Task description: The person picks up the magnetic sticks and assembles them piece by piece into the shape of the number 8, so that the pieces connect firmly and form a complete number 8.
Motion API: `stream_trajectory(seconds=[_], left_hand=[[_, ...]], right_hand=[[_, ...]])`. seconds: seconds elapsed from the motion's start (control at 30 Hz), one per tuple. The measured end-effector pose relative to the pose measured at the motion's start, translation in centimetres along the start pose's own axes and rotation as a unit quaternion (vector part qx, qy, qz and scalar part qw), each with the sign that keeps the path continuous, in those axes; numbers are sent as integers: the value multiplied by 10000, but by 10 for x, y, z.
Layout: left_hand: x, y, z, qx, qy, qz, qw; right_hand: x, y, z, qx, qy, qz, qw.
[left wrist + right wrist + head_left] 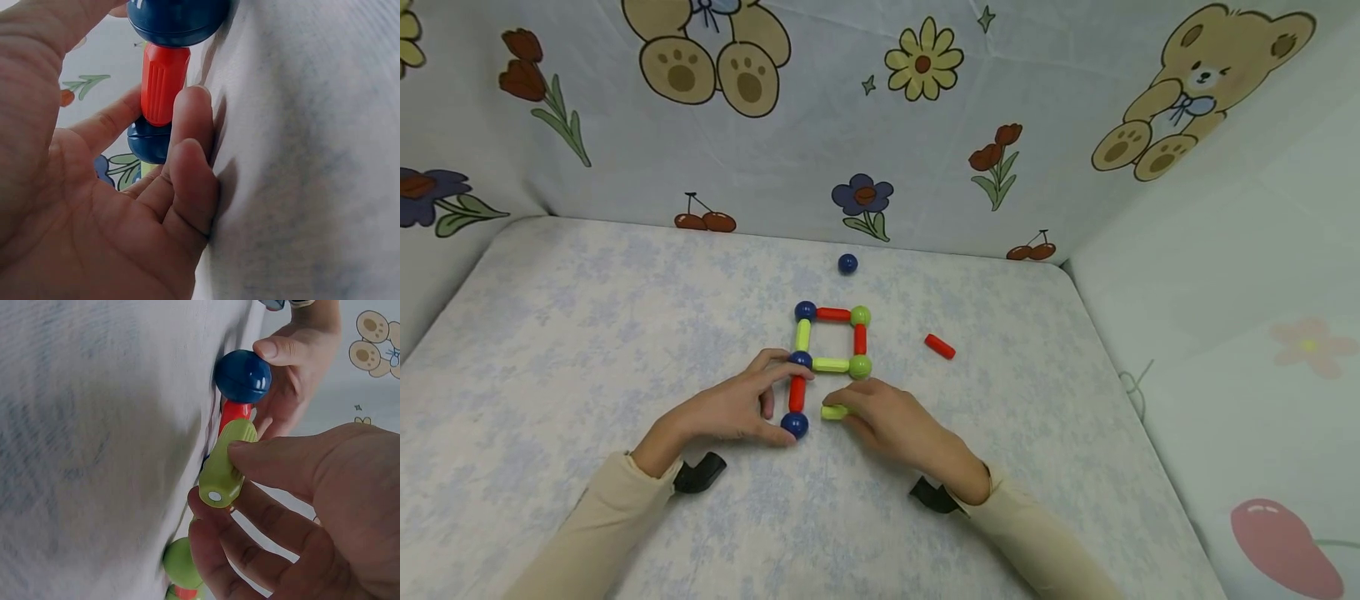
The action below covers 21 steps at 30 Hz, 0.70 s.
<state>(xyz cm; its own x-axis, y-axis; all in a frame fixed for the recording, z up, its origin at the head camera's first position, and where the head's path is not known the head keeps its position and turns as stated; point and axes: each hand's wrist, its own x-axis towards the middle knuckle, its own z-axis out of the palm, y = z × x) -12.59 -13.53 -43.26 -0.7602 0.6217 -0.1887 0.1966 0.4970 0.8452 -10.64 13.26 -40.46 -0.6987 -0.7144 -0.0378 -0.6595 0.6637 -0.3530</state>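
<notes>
On the table lies a frame of magnetic sticks and balls: a square with a red stick [833, 314], green balls [860, 367] and blue balls [806, 311] at its corners. From its near left corner ball [801, 360], another red stick [797, 395] runs toward the person to a blue ball [794, 425]. My left hand [737, 404] spans this leg, thumb against the near blue ball and index finger at the corner ball. My right hand [891, 421] pinches a yellow-green magnetic stick [228, 464] between thumb and fingers, just right of the near ball.
A loose red stick [940, 347] lies right of the frame, and a loose blue ball [847, 263] sits beyond it. Patterned cloth [760, 167] rises behind the table's far edge. Black wrist pieces [700, 473] show under both sleeves.
</notes>
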Motion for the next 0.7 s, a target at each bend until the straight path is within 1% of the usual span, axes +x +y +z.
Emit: stream_trajectory(seconds=[0.47,0.6,0.7], left_hand=[[0,-1,0,-24,13,17,10000],[0,-1,0,-19,20,30,10000],[-1,2,1,32,77,-17,10000]], right_hand=[[5,-9,4,-6,-123,-302,9995],[5,-10,4,-34,-129,-322,9994],[5,-11,4,-44,-131,-313,9994]])
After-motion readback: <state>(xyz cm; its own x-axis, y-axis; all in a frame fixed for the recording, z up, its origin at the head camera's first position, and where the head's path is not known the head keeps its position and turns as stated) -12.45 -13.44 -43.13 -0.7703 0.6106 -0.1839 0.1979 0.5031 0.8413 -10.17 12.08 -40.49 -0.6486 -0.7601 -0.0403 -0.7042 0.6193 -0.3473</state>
